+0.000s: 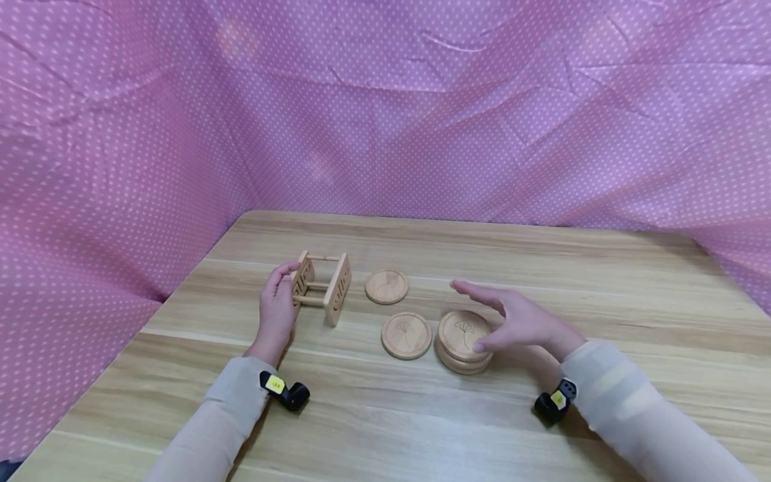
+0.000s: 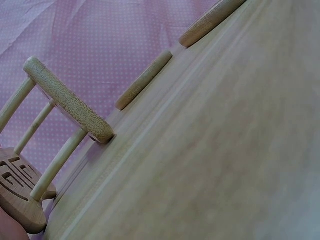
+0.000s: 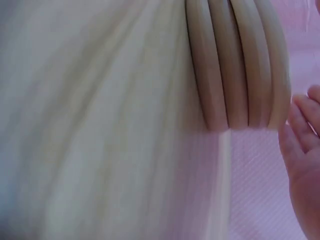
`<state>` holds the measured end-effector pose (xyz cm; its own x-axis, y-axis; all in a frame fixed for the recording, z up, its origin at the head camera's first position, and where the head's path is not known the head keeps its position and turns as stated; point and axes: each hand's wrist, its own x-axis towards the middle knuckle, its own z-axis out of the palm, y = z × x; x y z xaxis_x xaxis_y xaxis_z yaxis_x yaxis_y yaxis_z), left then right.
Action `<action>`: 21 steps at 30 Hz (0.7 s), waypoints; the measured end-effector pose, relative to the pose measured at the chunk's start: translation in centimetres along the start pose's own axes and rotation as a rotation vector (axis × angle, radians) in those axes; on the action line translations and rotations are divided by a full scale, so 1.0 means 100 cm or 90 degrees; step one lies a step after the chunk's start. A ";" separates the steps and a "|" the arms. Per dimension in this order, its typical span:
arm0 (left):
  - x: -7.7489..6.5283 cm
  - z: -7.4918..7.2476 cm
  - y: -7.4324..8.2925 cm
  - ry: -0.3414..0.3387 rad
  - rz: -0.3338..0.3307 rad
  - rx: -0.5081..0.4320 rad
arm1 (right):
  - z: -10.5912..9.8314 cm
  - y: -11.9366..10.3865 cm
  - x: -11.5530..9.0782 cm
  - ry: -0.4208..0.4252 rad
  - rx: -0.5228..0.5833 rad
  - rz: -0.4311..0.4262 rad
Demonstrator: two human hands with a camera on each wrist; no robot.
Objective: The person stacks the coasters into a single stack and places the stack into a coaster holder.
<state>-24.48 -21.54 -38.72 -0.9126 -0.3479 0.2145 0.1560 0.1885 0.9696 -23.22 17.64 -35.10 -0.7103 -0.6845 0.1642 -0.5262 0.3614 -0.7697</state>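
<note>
A small wooden coaster rack [image 1: 339,289], two carved side panels joined by dowels, stands left of centre on the table. My left hand [image 1: 277,309] holds it by the left panel, with bent fingers over the outer side. In the left wrist view the rack [image 2: 70,102] shows its far panel edge-on. On the right is a stack of several round wooden coasters [image 1: 462,329], the top one engraved with a leaf. Over the stack's right side my right hand [image 1: 524,323] spreads thumb and fingers wide, thumb tip overlapping the top coaster. The right wrist view shows the stacked coasters [image 3: 240,70] edge-on.
Two single coasters lie flat between rack and stack: a farther coaster [image 1: 387,286] and a nearer coaster [image 1: 406,335] close beside the stack. The wooden table [image 1: 373,428] meets a pink dotted cloth [image 1: 385,134] hanging behind and at the sides.
</note>
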 end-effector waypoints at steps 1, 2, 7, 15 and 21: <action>0.000 0.000 0.000 0.002 -0.003 0.001 | 0.002 -0.004 0.001 0.010 -0.004 0.008; 0.000 0.000 -0.001 0.002 -0.005 0.000 | 0.004 -0.008 0.002 0.020 -0.008 0.022; 0.001 0.001 -0.001 0.001 -0.014 0.004 | 0.015 -0.025 0.009 0.071 -0.034 0.062; 0.003 0.000 0.001 0.000 -0.018 0.014 | 0.031 -0.054 0.021 0.125 -0.013 0.098; 0.002 0.000 0.002 -0.004 -0.025 0.009 | 0.049 -0.071 0.028 0.147 0.060 0.150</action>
<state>-24.62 -21.60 -38.50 -0.9204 -0.3498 0.1748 0.1140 0.1876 0.9756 -19.17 10.03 -32.15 -0.8999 -0.4240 0.1016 -0.2971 0.4259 -0.8546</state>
